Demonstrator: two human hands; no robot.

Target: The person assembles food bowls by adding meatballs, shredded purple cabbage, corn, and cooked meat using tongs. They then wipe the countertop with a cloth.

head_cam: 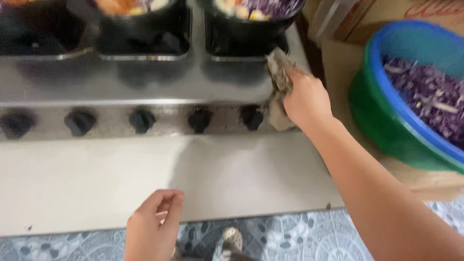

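A crumpled grey cloth (279, 82) is bunched in the right hand (305, 99), pressed against the right front corner of a steel stove (145, 82), at about two o'clock in the view. The fingers are clamped around the cloth. To wipe well here, a flat, firm stroke along the edge would likely work best, staying clear of the black knobs (199, 119) at nine o'clock from the cloth. The left hand (153, 220) hangs loosely curled and empty at six o'clock, over the pale table (96, 179). Black pans of chopped vegetables (251, 14) sit at twelve o'clock; nested blue and green basins of shredded purple cabbage (415, 101) crowd three o'clock.
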